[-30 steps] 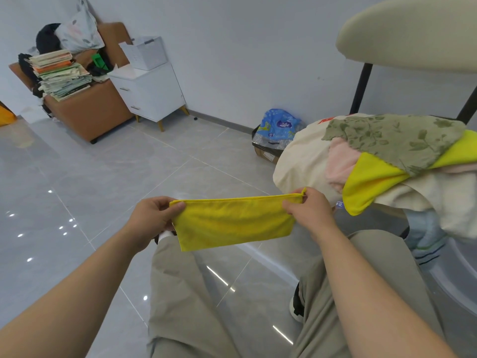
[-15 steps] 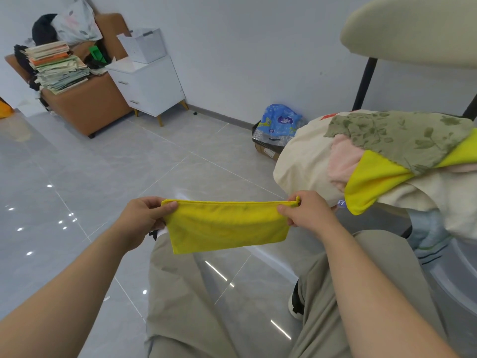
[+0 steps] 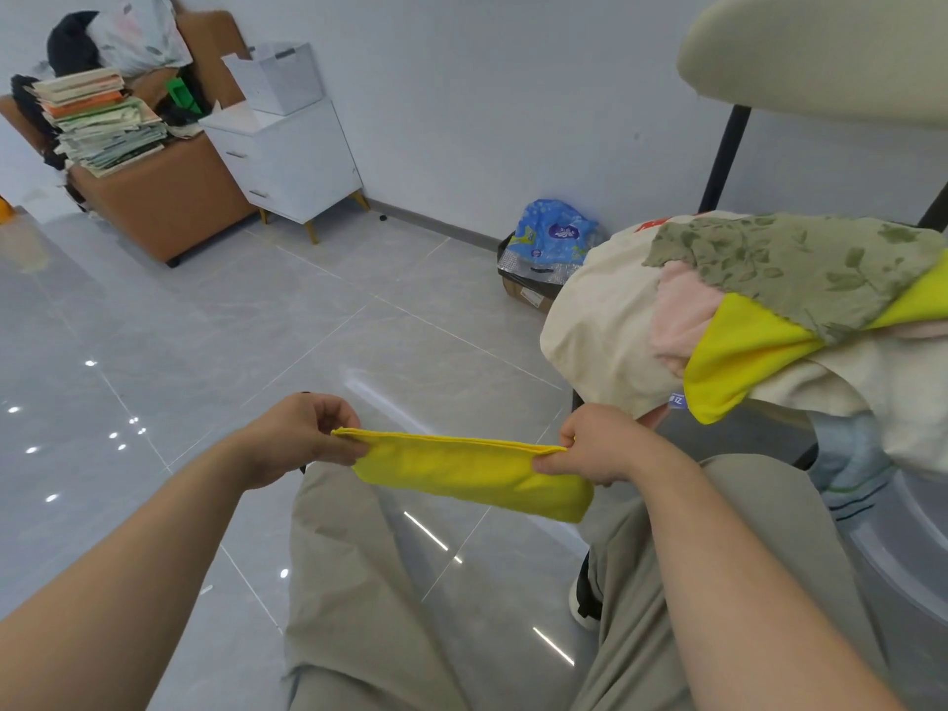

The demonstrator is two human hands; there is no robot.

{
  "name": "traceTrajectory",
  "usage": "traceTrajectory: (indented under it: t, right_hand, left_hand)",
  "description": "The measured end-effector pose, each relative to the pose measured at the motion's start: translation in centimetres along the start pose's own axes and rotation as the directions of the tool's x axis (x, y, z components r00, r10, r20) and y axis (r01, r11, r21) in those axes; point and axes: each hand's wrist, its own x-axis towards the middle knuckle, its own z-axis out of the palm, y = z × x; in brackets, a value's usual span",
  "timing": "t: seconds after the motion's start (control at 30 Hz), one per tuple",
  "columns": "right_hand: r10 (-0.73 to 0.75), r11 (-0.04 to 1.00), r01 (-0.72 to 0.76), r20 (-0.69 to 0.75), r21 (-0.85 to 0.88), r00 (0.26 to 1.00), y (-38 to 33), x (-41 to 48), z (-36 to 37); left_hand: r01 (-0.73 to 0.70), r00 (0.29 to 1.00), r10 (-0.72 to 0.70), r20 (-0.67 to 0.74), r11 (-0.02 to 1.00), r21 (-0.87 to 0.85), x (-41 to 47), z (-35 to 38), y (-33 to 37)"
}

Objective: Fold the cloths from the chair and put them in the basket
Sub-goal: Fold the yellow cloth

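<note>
Two pinches hold the folded yellow cloth (image 3: 472, 472): left hand (image 3: 302, 438) and right hand (image 3: 595, 443) each nip a top corner. Its long axis spans grip to grip, body hanging below, equally near both.

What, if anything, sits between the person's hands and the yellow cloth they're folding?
Nothing visible. The left hand and right hand each pinch an end of the folded yellow cloth, held in the air, apart from the cloth pile.

Head camera looks forward and down, near left hand (image 3: 302, 438) and right hand (image 3: 595, 446).
</note>
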Motion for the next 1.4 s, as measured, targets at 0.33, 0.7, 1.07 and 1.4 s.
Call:
traceTrajectory:
  t: [0.33,0.7,1.07,1.4]
  right_hand:
    - [0.113,0.986,-0.096,-0.127,0.138,0.985,-1.0,0.7,1.1]
    - [-0.001,0.847,0.058,-0.107,0.528,0.994,-2.2,-0.3,2.1]
    - [-0.077,0.63,0.009,0.051,0.777,0.996,-3.9,-1.1,1.8]
    - [-0.128,0.661,0.101,-0.022,0.743,0.992,-3.3,-0.5,2.5]
  left_hand:
    - [0.083,0.925,-0.088,-0.371,0.996,-0.028,2.0,6.8,1.6]
    - [-0.072,0.942,0.125,-0.313,0.982,0.173,1.1,12.3,3.9]
    - [-0.201,0.947,0.284,-0.147,0.887,0.416,-0.5,12.7,4.6]
    - [-0.356,0.889,0.457,-0.026,0.727,0.588,-1.1,13.3,3.9]
